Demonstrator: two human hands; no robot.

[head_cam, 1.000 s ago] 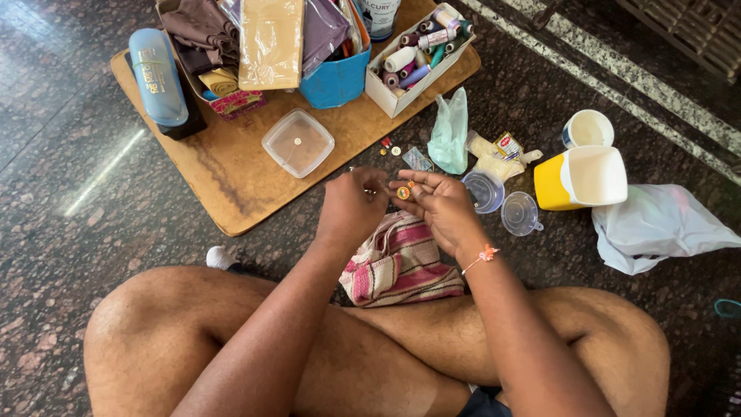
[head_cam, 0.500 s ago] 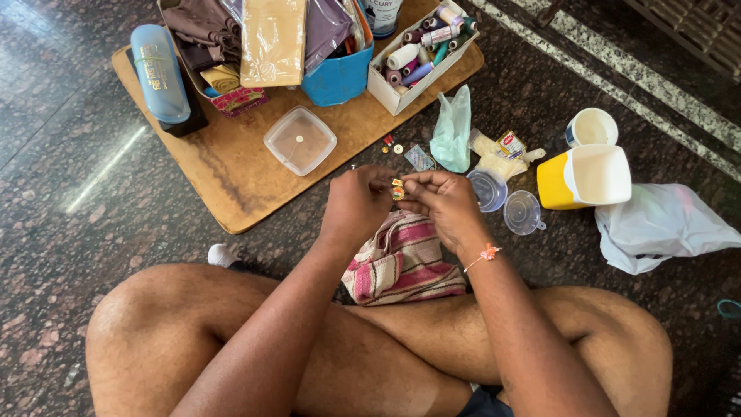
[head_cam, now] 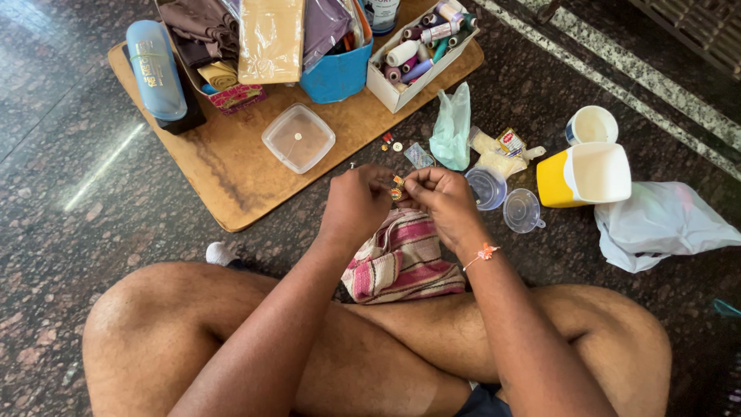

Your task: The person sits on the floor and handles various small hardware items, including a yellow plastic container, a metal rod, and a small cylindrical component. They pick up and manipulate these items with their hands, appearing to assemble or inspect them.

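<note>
A seated person's left hand [head_cam: 356,202] and right hand [head_cam: 441,201] meet just above a striped cloth pouch [head_cam: 401,259]. Both sets of fingers pinch 1 small orange ornament [head_cam: 397,189], near the wooden board [head_cam: 231,166]

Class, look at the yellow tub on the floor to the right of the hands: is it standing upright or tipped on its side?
Tipped on its side: the yellow tub lies on the floor with its white lid facing sideways.
</note>
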